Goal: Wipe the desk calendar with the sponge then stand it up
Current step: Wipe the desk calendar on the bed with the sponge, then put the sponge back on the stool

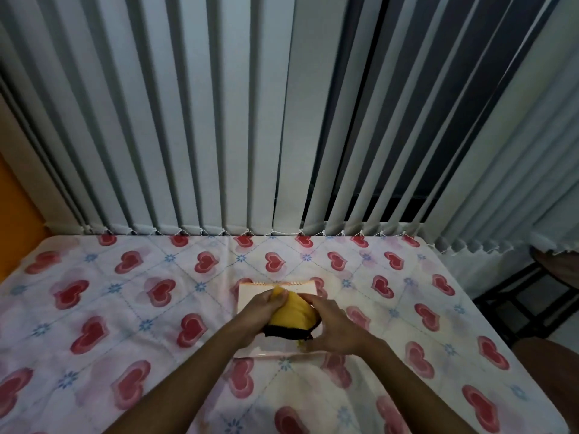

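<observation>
A white desk calendar with a spiral binding along its far edge lies flat on the heart-patterned tablecloth, near the middle. Above it I hold a yellow sponge with a dark scouring side facing me. My left hand grips the sponge's left side, with fingertips curled over its top. On the sponge's right side my right hand is wrapped around it. Both hands and the sponge hide most of the calendar's page.
The table is covered by a cloth printed with red hearts and blue flowers. Grey vertical blinds hang right behind its far edge. A dark stool stands off the right side. An orange wall is at the left.
</observation>
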### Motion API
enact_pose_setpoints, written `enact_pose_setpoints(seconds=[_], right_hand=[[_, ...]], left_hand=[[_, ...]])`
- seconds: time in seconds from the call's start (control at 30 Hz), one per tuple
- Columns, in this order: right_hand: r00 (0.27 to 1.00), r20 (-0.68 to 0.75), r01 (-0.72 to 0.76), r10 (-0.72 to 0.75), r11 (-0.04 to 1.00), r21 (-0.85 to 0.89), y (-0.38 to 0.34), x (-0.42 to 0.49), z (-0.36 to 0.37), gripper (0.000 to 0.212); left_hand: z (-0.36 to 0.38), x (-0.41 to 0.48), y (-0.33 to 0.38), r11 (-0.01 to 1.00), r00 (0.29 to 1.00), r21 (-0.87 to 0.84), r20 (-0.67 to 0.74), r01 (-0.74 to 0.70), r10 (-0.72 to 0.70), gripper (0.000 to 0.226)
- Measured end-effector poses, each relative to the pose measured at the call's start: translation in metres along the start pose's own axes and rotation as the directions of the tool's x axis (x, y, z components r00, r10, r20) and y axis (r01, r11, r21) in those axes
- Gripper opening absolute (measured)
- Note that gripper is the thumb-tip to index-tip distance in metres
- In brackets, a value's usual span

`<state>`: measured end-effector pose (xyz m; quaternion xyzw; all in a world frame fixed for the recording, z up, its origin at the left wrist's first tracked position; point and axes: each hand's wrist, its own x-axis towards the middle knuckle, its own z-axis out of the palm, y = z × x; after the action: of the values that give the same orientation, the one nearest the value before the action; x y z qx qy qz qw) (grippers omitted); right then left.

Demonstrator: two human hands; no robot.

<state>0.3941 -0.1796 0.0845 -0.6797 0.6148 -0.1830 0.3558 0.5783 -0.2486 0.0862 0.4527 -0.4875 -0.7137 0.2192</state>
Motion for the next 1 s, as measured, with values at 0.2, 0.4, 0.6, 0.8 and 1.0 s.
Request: enact_pose_setpoints(seconds=[0.2, 0.4, 0.6, 0.8, 1.0], right_hand=[[0.969, 0.187, -0.241, 0.162, 0.438, 0.866, 0.005, 0.006, 0.007, 0.056], [0.919, 0.001, -0.170, 0.394, 0.393, 0.904, -0.008, 0.032, 0.033, 0.034], [0.781, -0.270, -0.136, 0.563, 0.575, 0.807, -0.007, 0.032, 0.030, 0.039], [0.578, -0.439, -0.162, 0.688, 0.624, 0.764, 0.018, 0.005, -0.016, 0.040], [0.404, -0.560, -0.206, 0.724, 0.668, 0.715, 0.085, -0.070, -0.089, 0.035]], left_hand=[[-0.009, -0.003, 0.007, 0.997, 0.997, 0.046, -0.033, -0.066, 0.068, 0.048], [-0.007, 0.007, 0.003, 0.995, 0.976, -0.018, -0.199, -0.094, 0.089, 0.045], [0.016, 0.023, -0.004, 0.867, 0.878, 0.488, -0.366, -0.103, 0.310, 0.044], [0.081, 0.048, 0.004, 0.863, 0.865, 0.487, -0.367, -0.134, 0.341, 0.046], [0.195, 0.073, 0.009, 0.860, 0.944, 0.479, -0.164, -0.176, 0.285, 0.049]])
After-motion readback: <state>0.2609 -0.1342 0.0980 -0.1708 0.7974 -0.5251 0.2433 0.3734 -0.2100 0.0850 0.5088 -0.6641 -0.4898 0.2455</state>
